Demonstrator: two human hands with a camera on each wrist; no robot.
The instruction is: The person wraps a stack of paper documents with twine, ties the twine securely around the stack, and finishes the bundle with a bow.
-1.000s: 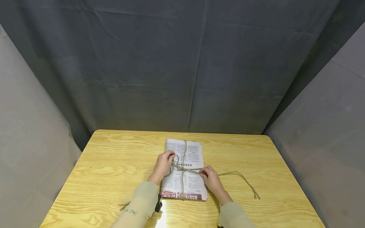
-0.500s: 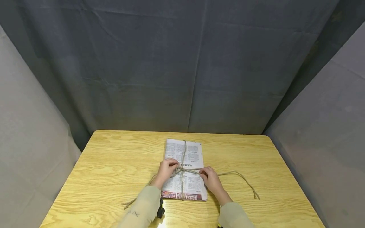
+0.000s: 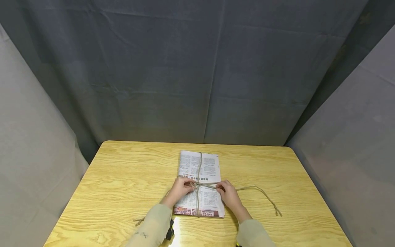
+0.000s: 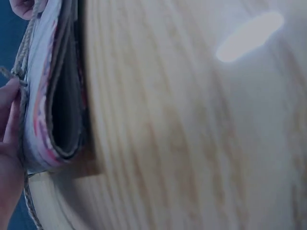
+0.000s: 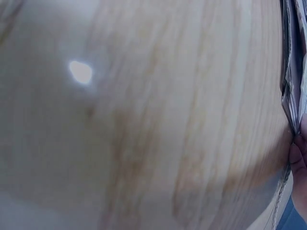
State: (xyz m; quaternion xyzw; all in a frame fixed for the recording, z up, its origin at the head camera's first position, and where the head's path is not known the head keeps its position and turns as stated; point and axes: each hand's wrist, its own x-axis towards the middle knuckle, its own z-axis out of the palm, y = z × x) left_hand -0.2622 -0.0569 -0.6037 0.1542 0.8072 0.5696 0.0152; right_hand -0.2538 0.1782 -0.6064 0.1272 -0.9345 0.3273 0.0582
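Note:
A folded stack of newspaper lies on the table, with twine running lengthwise over it and more twine crossing at the middle. My left hand pinches the twine just left of the crossing; in the left wrist view its fingertips are at the knot. At the stack's right edge my right hand pinches the twine strands that lead from the crossing. A twine tail trails from it to the right over the table. The exact form of the knot is partly hidden by the left fingers.
The wood-grain table extends around the stack. Another frayed twine end shows beside the left sleeve. A dark grey curtain hangs behind the table, with lighter cloth at both sides.
My left hand has come down and right from the stack's upper left to the crossing. The standing loop near it has shrunk and flattened. My right hand has stayed in place.

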